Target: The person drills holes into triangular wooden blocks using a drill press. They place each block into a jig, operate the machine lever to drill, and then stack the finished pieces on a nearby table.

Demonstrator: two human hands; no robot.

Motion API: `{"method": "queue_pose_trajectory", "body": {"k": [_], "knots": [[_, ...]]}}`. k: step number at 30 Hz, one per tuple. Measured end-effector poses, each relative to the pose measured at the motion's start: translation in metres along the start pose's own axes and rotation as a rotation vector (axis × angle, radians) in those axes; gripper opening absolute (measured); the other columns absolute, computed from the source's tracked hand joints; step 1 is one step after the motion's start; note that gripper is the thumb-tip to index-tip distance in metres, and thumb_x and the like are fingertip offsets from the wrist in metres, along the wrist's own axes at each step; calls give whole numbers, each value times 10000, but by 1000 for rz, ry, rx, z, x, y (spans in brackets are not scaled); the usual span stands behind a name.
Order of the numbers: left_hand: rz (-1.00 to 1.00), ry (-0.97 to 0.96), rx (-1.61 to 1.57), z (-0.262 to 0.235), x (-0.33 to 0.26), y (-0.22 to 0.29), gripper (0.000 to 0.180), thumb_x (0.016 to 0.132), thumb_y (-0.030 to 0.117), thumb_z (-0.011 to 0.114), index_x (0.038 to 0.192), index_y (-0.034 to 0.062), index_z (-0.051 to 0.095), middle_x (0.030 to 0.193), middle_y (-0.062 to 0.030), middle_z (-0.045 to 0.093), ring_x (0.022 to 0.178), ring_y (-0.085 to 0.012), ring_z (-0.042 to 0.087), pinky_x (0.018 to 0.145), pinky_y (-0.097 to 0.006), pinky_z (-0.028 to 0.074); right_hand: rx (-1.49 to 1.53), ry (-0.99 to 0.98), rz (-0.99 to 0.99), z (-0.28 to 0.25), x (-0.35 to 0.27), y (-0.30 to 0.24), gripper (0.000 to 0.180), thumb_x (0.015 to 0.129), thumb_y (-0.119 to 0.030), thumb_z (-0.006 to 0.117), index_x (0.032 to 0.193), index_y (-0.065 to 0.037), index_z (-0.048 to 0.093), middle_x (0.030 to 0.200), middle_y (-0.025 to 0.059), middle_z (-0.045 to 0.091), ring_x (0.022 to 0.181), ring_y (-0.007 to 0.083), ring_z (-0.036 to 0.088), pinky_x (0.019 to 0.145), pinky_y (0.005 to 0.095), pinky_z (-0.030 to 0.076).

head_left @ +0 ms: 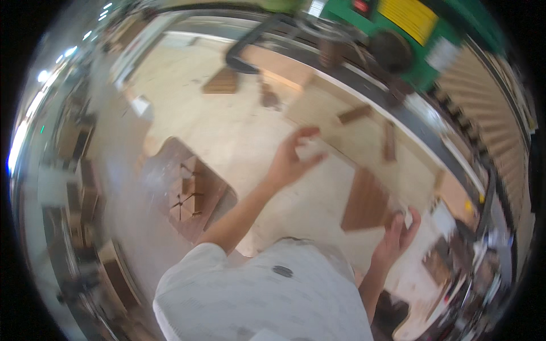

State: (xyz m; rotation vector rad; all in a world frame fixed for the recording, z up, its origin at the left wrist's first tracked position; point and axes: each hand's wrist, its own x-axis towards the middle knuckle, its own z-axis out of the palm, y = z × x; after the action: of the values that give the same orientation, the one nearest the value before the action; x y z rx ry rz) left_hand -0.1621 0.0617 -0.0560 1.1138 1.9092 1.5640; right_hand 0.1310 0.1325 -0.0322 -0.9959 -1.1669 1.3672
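A: What is nearest?

B: The person's white shirt [256,298], at the lower edge. Both bare forearms reach forward from it over the pale table [256,133].

A: How is the right hand [392,240] posed?

B: It is low and off to the right, its forearm rising steeply. The thumb and fingers point away from the body, bent, beside the right corner of a brown board [364,202]. Blur hides whether they grip it, touch it or only hover there, so I cannot tell.

A: And where is that board?

B: On the table, just left of the right hand and in front of the body.

A: The left hand [289,156]?

B: It reaches farther out, the forearm slanting up toward the right. Thumb and fingers stand apart in a C shape, released, over the table's middle.

A: What lies around it?

B: Left of that forearm, a darker panel [215,183] carries a cluster of small wooden blocks [194,184]. Beyond the brown board lie two brown strips [354,114], apart from each other. Farther off, toward the left, is a wedge-shaped block [220,83].

A: And at the far side?

B: A green machine [350,12] with a yellow label [408,20].
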Motion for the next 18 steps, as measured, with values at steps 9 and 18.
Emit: {"method": "queue_pose_trajectory", "body": {"k": [9, 18], "knots": [[-319, 780, 1084, -195, 129, -130, 1105, 617, 617, 910, 1447, 27, 483, 1481, -255, 453, 1381, -428, 415, 1179, -511, 285, -190, -253, 133, 3, 4, 35, 217, 1065, -224, 622, 1168, -54, 535, 863, -6, 568, 797, 77, 490, 714, 249, 389], [-480, 430, 873, -209, 86, -100, 1263, 522, 677, 897, 1471, -33, 460, 1540, -313, 349, 1447, -485, 337, 1208, -545, 247, -241, -305, 155, 1, 9, 49, 269, 1026, -117, 651, 1254, -37, 532, 909, 28, 627, 831, 93, 547, 763, 240, 429]]}}
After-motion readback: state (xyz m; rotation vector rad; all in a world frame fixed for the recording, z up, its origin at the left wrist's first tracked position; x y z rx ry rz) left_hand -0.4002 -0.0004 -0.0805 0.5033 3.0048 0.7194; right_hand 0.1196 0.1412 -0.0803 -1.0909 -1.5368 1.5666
